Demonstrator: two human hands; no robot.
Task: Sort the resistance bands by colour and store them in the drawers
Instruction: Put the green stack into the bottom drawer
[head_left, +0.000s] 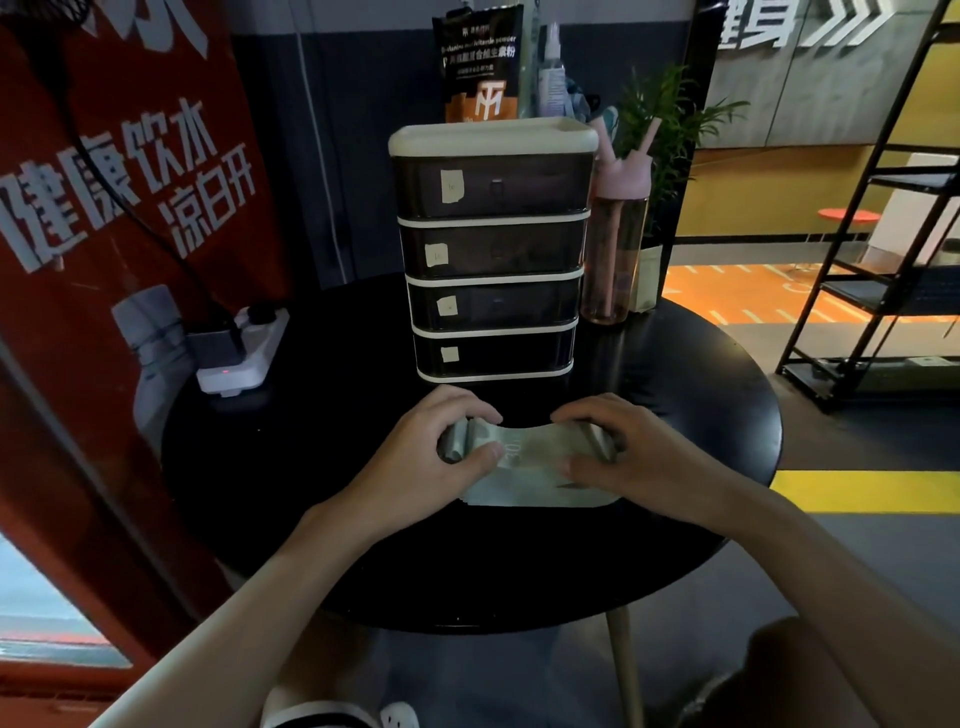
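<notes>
My left hand (431, 452) and right hand (628, 447) pinch opposite ends of the green resistance band (530, 448), lying crosswise before the drawers (493, 306).

Left hand (428, 449), right hand (623, 449) palms down, fingers (470, 408) curled round green band (527, 457) ends.

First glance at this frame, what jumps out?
At the near middle of the round black table, the left hand and right hand each grip an end of a pale green band. Just behind stands a four-drawer tower, drawers closed, each with a paper label. A pink bottle stands at its right, a white power strip to its left.
</notes>
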